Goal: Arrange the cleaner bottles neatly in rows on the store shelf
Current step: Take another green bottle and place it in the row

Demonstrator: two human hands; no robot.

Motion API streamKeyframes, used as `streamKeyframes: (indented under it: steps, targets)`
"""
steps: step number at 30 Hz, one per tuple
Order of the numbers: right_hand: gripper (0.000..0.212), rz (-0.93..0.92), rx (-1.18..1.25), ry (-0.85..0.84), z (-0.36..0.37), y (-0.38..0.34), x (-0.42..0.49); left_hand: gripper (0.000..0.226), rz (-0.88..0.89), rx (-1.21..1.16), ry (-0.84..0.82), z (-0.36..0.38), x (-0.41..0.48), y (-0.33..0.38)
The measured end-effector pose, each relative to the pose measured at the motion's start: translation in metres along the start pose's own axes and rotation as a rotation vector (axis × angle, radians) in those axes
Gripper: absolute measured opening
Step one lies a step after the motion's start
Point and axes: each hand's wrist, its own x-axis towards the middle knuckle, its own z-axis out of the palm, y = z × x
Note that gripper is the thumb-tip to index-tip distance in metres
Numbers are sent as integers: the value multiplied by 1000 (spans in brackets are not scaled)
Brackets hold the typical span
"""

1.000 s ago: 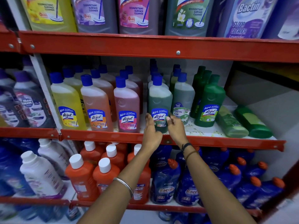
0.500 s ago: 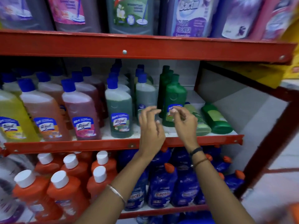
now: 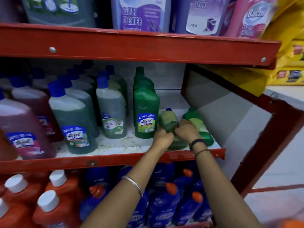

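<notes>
- Left hand (image 3: 162, 139) & right hand (image 3: 186, 131) both grip toppled olive bottle (image 3: 168, 121), lower right of frame, on shelf (image 3: 115, 148).
- Likely heavy w/ liquid, stiff, slick plastic; best held round body.

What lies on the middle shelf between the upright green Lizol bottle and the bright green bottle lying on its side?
In the head view, an olive-green bottle lies on its side between the Lizol bottle and the bright green bottle, with both hands on it.

Both hands, left (image 3: 162, 139) and right (image 3: 186, 131), gripping a toppled olive-green bottle (image 3: 168, 120), beside upright green bottle (image 3: 145, 112), red shelf (image 3: 115, 159)
</notes>
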Motion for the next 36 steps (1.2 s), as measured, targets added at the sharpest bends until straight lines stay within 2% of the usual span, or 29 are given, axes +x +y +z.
streamKeyframes:
  steps: [5,12,16,20,25,29,36]
  targets:
    - [34,35,59,21,-7,-5,1,30,-28,-174,-59,-6,-4,3]
    - [28,19,400,181,-28,4,-33,60,229,-256,-121,-28,-31,10]
    - [36,-35,512,214,-18,5,-63,70,325,-257,-138,-49,-60,-3]
    - [43,-121,607,251,0,-15,-95,70,401,-266,-36,-72,-86,-29]
    - [50,-271,593,287,24,-69,-123,70,491,-257,121,-122,-105,-53]
    - [51,-378,596,249,45,-108,-120,72,480,-258,222,-153,-100,-68]
    - [55,-407,603,184,70,-131,-101,77,474,-127,303,-175,-87,-81]
